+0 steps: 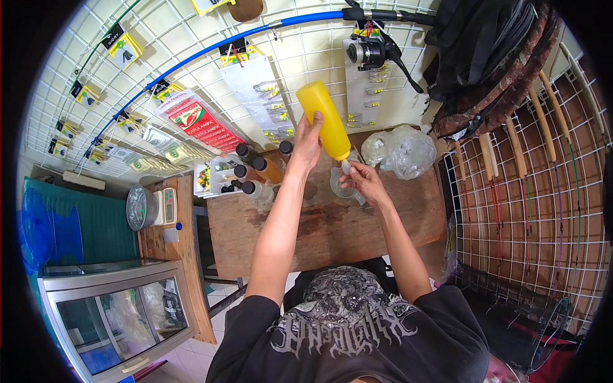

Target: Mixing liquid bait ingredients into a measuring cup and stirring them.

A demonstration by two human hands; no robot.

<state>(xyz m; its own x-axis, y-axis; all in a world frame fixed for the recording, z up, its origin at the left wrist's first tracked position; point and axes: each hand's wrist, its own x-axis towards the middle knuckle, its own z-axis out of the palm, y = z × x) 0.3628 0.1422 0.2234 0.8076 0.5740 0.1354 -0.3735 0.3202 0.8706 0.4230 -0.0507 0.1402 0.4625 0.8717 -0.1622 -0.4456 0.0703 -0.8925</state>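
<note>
My left hand (308,145) is wrapped round a yellow squeeze bottle (327,126), which is tilted upside down over the wooden table. Its nozzle points down toward my right hand (366,181). Between the fingertips of that hand I pinch a small translucent whitish piece (345,167), right at the nozzle; its exact kind is too small to make out. A clear plastic cup (337,186) is just below and behind my right fingers, partly hidden by them. Left of my left forearm, several capped bottles (258,191) with dark, orange and clear contents stand together.
The wooden table (287,236) carries knotted clear plastic bags (408,153) at its back right and a white compartment box (214,179) at its left. A wire grid with packaged fishing tackle and a blue rod (236,39) rises behind. A digital scale (167,205) stands farther left.
</note>
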